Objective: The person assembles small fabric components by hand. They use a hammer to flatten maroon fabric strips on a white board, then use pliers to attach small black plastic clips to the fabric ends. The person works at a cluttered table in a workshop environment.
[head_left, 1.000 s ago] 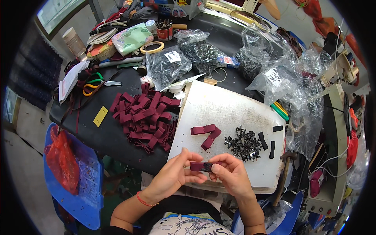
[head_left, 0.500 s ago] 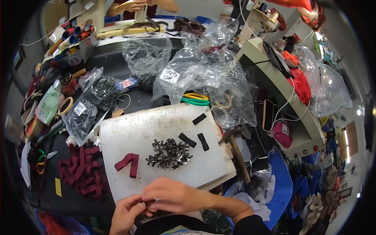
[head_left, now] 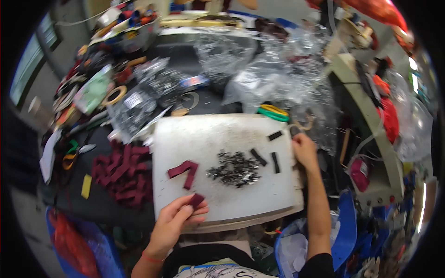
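My left hand point(head_left: 178, 217), at the near edge of the white board point(head_left: 222, 199), pinches a small maroon fabric strip point(head_left: 196, 200) between thumb and fingers. My right hand point(head_left: 304, 149) is closed at the board's right edge; what its fingers hold, if anything, is blurred and hidden. On the board lie a heap of small dark, shiny metal pieces point(head_left: 234, 169) and, left of it, more maroon strips point(head_left: 187, 170). Several short black strips point(head_left: 276, 162) rest to the right of the heap. A larger pile of maroon strips point(head_left: 124, 173) sits left of the board.
Clear plastic bags point(head_left: 273, 83) crowd the far side, with green and yellow rings point(head_left: 273, 112) before them. Scissors point(head_left: 72, 158) and a yellow slip point(head_left: 86, 186) lie at left. Blue bins point(head_left: 343, 222) stand below at both sides. A cream machine point(head_left: 371, 157) is at right.
My right hand has left my left hand and reached out to the board's right edge, where a hammer showed before. My left hand now shows the maroon strip. The view has shifted.
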The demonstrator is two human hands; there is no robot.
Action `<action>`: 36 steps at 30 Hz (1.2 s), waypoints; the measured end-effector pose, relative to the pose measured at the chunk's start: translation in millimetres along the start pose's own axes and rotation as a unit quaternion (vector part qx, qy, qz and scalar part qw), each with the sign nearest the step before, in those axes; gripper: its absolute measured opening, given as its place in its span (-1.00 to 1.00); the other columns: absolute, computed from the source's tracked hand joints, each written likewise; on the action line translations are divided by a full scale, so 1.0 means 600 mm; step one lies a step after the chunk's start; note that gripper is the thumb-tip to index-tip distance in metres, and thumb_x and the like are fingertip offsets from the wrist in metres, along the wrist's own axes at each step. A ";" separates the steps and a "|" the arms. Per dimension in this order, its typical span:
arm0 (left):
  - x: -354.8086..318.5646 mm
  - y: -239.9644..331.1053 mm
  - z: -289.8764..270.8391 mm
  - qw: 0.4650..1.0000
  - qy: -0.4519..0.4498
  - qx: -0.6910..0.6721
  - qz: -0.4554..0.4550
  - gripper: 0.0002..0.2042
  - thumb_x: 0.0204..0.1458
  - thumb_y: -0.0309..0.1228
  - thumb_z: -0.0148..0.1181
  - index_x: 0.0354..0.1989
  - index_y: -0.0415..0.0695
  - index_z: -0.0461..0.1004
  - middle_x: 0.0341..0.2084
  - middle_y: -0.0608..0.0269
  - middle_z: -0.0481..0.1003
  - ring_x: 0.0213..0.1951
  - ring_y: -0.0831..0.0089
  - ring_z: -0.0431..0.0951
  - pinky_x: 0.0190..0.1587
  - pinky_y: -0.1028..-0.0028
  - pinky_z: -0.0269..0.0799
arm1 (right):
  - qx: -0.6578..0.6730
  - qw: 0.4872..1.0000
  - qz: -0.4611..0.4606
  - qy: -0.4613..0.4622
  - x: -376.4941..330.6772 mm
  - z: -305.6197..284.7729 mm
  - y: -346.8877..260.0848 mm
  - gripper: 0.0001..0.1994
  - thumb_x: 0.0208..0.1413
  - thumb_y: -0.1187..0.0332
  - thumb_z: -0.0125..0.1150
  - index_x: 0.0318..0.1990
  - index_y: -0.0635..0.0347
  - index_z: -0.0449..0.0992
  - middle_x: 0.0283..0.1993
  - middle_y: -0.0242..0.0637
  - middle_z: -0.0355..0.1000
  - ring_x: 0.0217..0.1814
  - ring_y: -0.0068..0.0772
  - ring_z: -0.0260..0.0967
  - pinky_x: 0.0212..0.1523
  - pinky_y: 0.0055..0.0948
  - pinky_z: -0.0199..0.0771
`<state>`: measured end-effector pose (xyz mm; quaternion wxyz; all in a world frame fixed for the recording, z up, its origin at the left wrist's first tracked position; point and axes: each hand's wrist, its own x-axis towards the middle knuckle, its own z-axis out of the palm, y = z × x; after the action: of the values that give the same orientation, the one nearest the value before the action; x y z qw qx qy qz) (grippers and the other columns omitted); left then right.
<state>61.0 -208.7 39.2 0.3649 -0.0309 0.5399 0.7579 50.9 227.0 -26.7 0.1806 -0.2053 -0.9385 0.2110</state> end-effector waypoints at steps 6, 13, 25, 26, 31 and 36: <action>0.003 0.003 -0.014 0.998 -0.025 -0.055 -0.008 -0.64 0.25 -0.50 -0.20 0.18 -0.42 0.20 0.02 -0.12 0.41 0.04 0.27 0.48 0.10 0.40 0.44 | 0.072 0.984 0.033 0.158 -0.056 -0.026 -0.069 -0.76 0.32 0.35 -0.16 0.05 0.23 0.26 -0.40 -0.15 0.47 -0.46 -0.33 0.46 -0.42 -0.39 0.43; 0.006 -0.005 -0.009 0.999 -0.035 -0.008 0.029 -0.62 0.25 -0.54 -0.24 0.21 -0.44 0.15 0.05 -0.08 0.37 0.08 0.26 0.44 0.12 0.40 0.42 | -0.144 0.931 -0.225 0.247 -0.035 -0.045 -0.104 -0.70 0.31 0.43 -0.16 0.16 0.20 0.29 -0.26 -0.14 0.49 -0.38 -0.38 0.46 -0.35 -0.44 0.45; 0.023 -0.008 0.003 0.998 -0.035 0.037 0.046 -0.66 0.22 -0.57 -0.17 0.16 -0.41 0.24 0.02 -0.02 0.40 0.01 0.35 0.49 0.08 0.44 0.47 | 0.073 0.927 -0.362 -0.066 -0.213 -0.003 -0.351 -0.70 -0.15 0.31 0.41 -0.23 0.14 0.52 -0.46 -0.36 0.41 -0.55 -0.31 0.27 -0.53 -0.38 0.23; 0.022 -0.007 0.003 0.997 -0.035 0.042 0.053 -0.66 0.22 -0.55 -0.16 0.15 -0.41 0.25 0.00 0.00 0.42 -0.02 0.37 0.50 0.06 0.47 0.47 | 0.061 0.923 -0.374 -0.061 -0.213 -0.001 -0.352 -0.71 -0.14 0.27 0.40 -0.25 0.11 0.52 -0.48 -0.41 0.37 -0.56 -0.37 0.24 -0.55 -0.41 0.19; 0.020 -0.022 -0.002 0.995 -0.014 0.060 0.074 -0.69 0.21 -0.54 -0.12 0.10 -0.36 0.33 -0.13 0.02 0.51 -0.17 0.46 0.57 -0.10 0.53 0.50 | 0.025 0.916 -0.387 -0.099 -0.216 -0.007 -0.363 -0.76 -0.14 0.28 0.40 -0.30 0.11 0.53 -0.50 -0.39 0.39 -0.56 -0.35 0.26 -0.55 -0.38 0.20; 0.004 -0.036 0.007 0.926 0.053 0.309 0.209 -0.73 0.17 -0.59 -0.08 0.03 -0.37 0.37 -0.18 0.03 0.55 -0.17 0.44 0.58 -0.08 0.48 0.51 | 0.057 0.929 -0.306 -0.200 -0.222 -0.006 -0.363 -0.86 -0.02 0.32 0.32 -0.39 0.16 0.53 -0.57 -0.32 0.40 -0.65 -0.33 0.29 -0.62 -0.38 0.22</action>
<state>73.4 -200.7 22.8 0.1604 0.1572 0.7598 0.6101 98.1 -13.4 44.9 0.0563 0.1492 -0.9588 0.2351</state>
